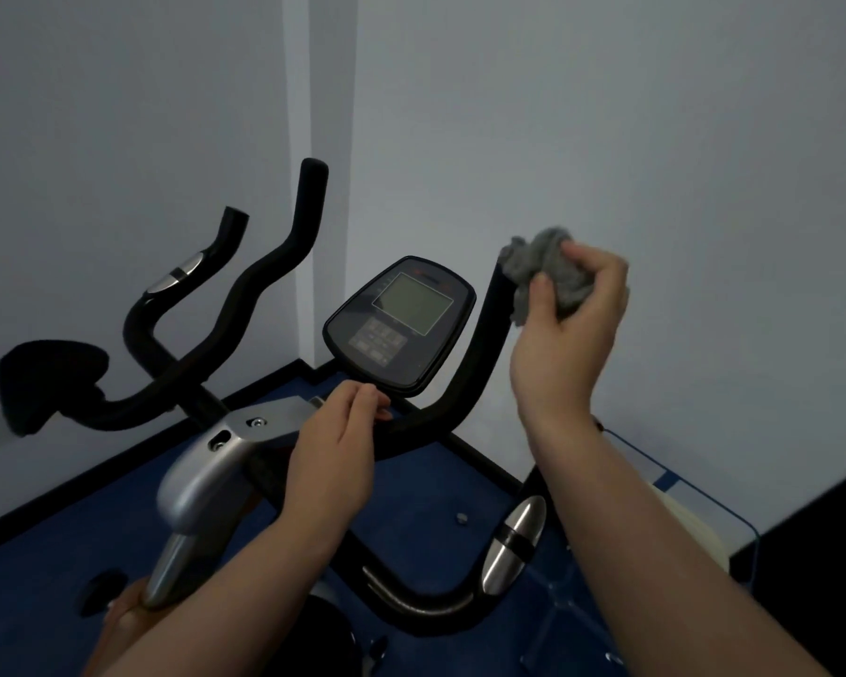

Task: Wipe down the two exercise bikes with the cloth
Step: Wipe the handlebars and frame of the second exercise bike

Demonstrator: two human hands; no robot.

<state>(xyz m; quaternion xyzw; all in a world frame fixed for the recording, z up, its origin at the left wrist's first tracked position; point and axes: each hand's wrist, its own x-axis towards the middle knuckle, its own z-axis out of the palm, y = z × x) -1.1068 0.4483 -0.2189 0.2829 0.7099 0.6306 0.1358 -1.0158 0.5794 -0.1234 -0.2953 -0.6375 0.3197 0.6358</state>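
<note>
My right hand has the grey cloth bunched on the tip of the bike's right handlebar.

My fingers and thumb are curled round the crumpled cloth, pressing it against the bar's upper end. My left hand sits lower, fingers loosely bent and holding nothing, touching the black crossbar just below the console of the exercise bike. The second handlebar rises well apart to the left, near the pale wall.

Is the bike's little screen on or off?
It looks off: the screen on the console is blank grey, with no numbers showing.
</note>
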